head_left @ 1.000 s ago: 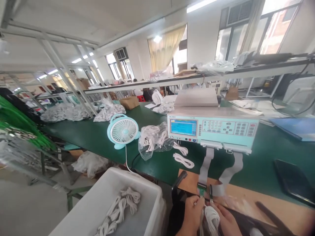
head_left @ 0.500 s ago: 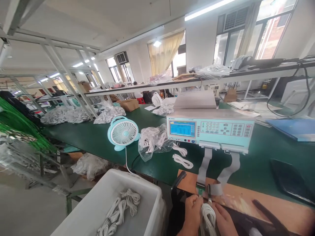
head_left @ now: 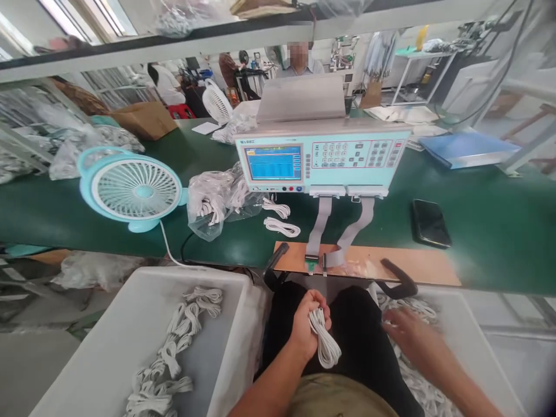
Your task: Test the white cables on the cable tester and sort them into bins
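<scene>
My left hand (head_left: 307, 324) is closed round a bundled white cable (head_left: 325, 343) above my lap. My right hand (head_left: 402, 325), blurred by motion, is over the near edge of the right white bin, whose white cable bundles (head_left: 419, 376) lie below and beside it; its fingers are too smeared to read. Ahead, two grey ribbon cables (head_left: 319, 225) run from the light blue tester (head_left: 321, 159) to a small green connector board (head_left: 311, 265) and a dark connector (head_left: 325, 263) at the wooden board (head_left: 369, 260). Neither hand touches them.
Left of my legs stands a white bin (head_left: 108, 313) with cable bundles. On the green table (head_left: 486, 220) are a blue fan (head_left: 132, 188), bagged cables (head_left: 211, 200), two loose bundles (head_left: 281, 227), a black phone (head_left: 431, 223) and a blue folder (head_left: 469, 149). A person (head_left: 299, 63) is behind the tester.
The view has turned down and right. My left hand has drawn back from the connectors with a cable bundle in it. My right hand has left the bundle and moved right to the other bin.
</scene>
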Demonstrator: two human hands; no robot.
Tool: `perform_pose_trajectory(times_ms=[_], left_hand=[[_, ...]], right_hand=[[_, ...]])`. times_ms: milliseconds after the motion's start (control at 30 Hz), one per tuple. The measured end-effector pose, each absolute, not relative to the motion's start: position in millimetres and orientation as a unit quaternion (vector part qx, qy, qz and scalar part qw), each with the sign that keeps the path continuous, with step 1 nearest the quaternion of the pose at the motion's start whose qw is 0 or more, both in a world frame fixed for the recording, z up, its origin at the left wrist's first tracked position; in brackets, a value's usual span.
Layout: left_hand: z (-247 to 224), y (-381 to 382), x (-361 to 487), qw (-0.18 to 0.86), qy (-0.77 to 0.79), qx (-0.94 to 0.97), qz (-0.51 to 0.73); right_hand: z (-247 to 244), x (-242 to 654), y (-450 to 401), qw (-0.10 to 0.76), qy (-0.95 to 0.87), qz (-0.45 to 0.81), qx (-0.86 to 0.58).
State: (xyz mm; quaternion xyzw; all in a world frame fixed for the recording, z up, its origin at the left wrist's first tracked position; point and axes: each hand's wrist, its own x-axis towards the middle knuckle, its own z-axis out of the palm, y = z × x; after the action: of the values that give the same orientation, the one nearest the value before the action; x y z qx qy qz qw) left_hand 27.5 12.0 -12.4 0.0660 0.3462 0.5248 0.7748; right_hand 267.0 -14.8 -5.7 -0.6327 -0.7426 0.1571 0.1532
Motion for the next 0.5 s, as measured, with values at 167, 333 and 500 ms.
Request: perform_pose_trajectory(times_ms=[167,333,500], left_hand=[[-5,12,45,0.760,0.367,0.141,0.517],[-2,3,37,0.708,0.429,0.276,0.489],[17,-4,7,0.579,0.441,0.585,0.359]], right_hand=[[3,183,-14,0.250,-0.751,0.330,-0.515],[3,167,-3,0.307,-0.740,0.348,-0.487],[-3,174,2,0.349,-0.691,0.400,-0.489]])
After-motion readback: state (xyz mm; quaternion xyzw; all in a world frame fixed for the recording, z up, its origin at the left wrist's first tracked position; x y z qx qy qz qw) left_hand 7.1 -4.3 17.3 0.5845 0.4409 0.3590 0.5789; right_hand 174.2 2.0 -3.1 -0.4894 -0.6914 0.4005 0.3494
